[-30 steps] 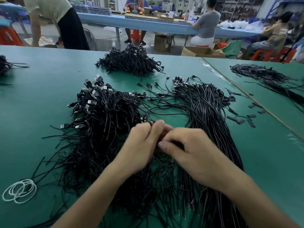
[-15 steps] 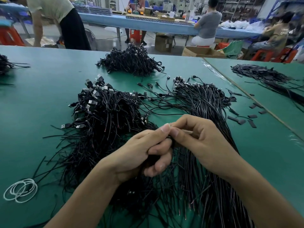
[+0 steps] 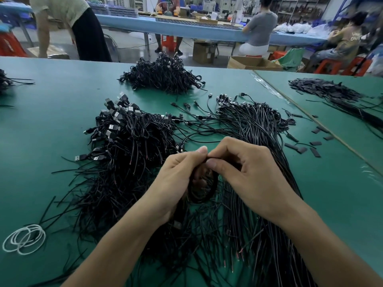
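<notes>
**Coiling one cable**

Head view: the left hand (image 3: 178,179) and right hand (image 3: 248,175) both pinch a black cable (image 3: 214,190), looped small between them, just above the loose cables (image 3: 259,141). Coiling seems nearly finished; binding it probably calls for a white band (image 3: 23,239).

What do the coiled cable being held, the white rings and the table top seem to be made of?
Coiled cable: black plastic or rubber sheath, matt, bending into a tight loop. White rings: probably rubber bands, thin, limp, overlapping. Table top: green mat, perhaps rubber or vinyl, smooth with a dull sheen.
</notes>
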`<state>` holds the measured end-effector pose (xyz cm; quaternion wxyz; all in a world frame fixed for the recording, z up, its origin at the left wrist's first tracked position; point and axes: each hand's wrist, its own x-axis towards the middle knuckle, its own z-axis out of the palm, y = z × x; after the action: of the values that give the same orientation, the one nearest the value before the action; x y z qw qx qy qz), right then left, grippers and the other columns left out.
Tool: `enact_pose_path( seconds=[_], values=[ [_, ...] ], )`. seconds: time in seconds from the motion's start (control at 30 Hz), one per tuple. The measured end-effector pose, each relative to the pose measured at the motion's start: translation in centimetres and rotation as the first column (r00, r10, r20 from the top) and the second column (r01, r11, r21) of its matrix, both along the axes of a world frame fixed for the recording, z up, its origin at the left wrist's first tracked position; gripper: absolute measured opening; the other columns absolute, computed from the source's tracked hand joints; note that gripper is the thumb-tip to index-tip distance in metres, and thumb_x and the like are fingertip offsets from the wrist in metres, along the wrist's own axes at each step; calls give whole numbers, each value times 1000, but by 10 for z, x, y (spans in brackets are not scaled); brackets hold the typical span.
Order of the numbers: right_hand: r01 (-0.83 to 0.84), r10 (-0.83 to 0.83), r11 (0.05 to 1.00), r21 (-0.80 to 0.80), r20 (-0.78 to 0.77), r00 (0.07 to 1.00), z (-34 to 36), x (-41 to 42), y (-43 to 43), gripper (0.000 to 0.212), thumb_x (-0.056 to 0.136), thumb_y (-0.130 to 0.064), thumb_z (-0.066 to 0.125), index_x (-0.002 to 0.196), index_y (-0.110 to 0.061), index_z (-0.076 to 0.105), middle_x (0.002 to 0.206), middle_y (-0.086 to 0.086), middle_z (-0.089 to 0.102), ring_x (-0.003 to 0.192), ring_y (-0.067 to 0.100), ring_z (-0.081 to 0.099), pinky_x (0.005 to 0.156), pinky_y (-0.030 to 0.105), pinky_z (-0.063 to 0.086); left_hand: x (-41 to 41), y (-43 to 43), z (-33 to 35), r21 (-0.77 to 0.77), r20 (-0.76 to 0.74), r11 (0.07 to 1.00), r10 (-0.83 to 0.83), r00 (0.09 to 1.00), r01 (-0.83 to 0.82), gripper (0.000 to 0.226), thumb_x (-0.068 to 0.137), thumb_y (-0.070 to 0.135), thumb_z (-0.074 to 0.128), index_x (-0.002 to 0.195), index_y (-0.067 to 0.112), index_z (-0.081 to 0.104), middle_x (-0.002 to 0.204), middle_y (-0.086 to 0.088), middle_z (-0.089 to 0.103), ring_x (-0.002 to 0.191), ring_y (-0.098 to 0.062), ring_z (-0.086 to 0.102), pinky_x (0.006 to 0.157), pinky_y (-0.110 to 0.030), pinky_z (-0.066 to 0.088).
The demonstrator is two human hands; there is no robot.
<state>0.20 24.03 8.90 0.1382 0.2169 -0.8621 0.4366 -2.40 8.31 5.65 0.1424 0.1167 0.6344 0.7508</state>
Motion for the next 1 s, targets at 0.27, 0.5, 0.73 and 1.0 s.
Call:
enact_pose_path(
  seconds=[0.27,0.5,0.73,1.0],
  values=[
    [9,-9,999,-43,-20,1000,-8,-13,-7,7,88,-15,73,87,-21,71,70,-3,70,60,5,65,61,13,46,0,-1,-3,38,270,985,-173,947,169,73,95,69,32,67,16,73,51,-7,58,28,-11,39,31,-11,27],
    [13,-48,995,103,349,936,-45,-17,21,52,77,-76,57,107,-35,65,92,-13,68,85,2,64,74,20,54,-12,-14,-8,43,121,995,85,989,-90,59,94,62,45,52,22,58,40,5,35,28,-7,26,30,-12,22],
    [-66,-137,696,715,222,965,-83,-11,21,19,98,-38,57,115,-36,64,110,-12,53,112,12,48,95,27,42,-16,-14,-9,105,166,963,231,959,-250,60,96,62,40,50,24,44,46,2,45,32,-9,35,31,-16,24],
    [-118,-41,636,762,187,982,-81,-14,17,15,103,-30,49,112,-26,60,109,-7,49,103,14,42,95,30,40,-12,-13,-6,110,87,969,214,973,-223,64,99,61,30,50,23,45,42,4,30,30,-7,23,31,-15,18]
  ],
)
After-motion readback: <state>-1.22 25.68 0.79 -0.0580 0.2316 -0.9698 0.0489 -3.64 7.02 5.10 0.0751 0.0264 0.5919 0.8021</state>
